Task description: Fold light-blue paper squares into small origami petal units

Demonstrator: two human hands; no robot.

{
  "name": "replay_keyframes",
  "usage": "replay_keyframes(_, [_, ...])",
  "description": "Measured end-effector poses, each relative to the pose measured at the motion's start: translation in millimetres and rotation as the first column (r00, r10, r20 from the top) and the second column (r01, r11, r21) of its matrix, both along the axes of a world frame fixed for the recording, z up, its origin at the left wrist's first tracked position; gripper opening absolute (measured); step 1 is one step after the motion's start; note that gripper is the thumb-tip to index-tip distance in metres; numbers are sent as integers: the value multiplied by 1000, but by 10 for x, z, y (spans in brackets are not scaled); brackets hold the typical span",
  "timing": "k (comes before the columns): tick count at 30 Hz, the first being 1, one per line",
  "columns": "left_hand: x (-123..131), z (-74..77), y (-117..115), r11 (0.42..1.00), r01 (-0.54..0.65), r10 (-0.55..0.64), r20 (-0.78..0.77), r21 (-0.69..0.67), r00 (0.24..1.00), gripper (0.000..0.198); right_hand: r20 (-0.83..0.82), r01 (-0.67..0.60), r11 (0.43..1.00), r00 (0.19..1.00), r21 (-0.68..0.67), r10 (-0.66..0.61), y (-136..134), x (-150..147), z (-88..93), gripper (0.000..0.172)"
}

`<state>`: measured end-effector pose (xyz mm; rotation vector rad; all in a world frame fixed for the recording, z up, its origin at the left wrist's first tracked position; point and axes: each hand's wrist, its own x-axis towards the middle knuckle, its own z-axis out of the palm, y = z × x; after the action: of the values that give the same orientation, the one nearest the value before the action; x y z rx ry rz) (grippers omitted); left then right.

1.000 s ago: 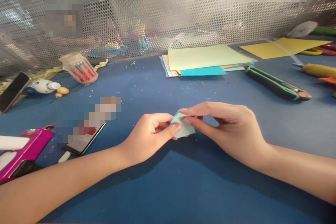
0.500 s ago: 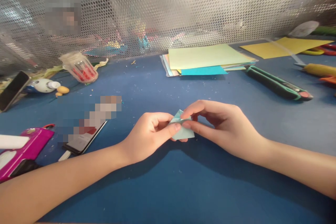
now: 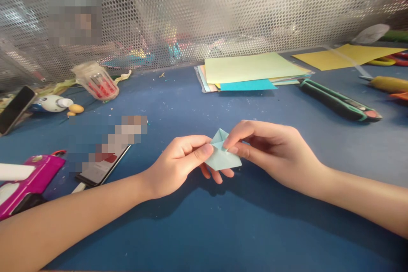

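A small folded piece of pale blue paper (image 3: 223,160) is held between both hands above the blue table (image 3: 204,229). My left hand (image 3: 178,161) pinches its left edge, thumb on top, with other fingers showing beneath the paper. From the right, the thumb and index finger of my right hand (image 3: 274,148) grip its upper right part. Creases and a pointed flap show at the paper's top.
Behind stand a perforated metal screen (image 3: 191,12) and a stack of coloured paper (image 3: 245,68). A green-black cutter (image 3: 338,100) lies right. Left are a phone (image 3: 98,165), a magenta object (image 3: 38,174), a jar (image 3: 98,83) and a white bottle (image 3: 52,103).
More of the pale blue paper shows, its lower corner further right. Fingers of my left hand now extend below it. My right hand has shifted slightly right.
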<state>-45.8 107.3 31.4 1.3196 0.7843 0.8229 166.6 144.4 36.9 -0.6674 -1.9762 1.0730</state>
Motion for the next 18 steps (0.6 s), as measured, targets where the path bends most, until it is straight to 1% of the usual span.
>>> replay_keyframes(8, [-8, -27, 35, 999, 33, -33, 20, -12, 999, 31, -6, -23, 1000, 1000, 2, 23, 31, 19, -39, 11])
replay_keyframes(13, [-15, -26, 47, 999, 50, -50, 21, -14, 999, 31, 46, 18, 991, 999, 135, -25, 35, 39, -27, 12])
replay_keyframes(18, [-19, -39, 53, 998, 65, -65, 32, -16, 997, 31, 80, 37, 977, 995, 212, -55, 33, 50, -15, 13])
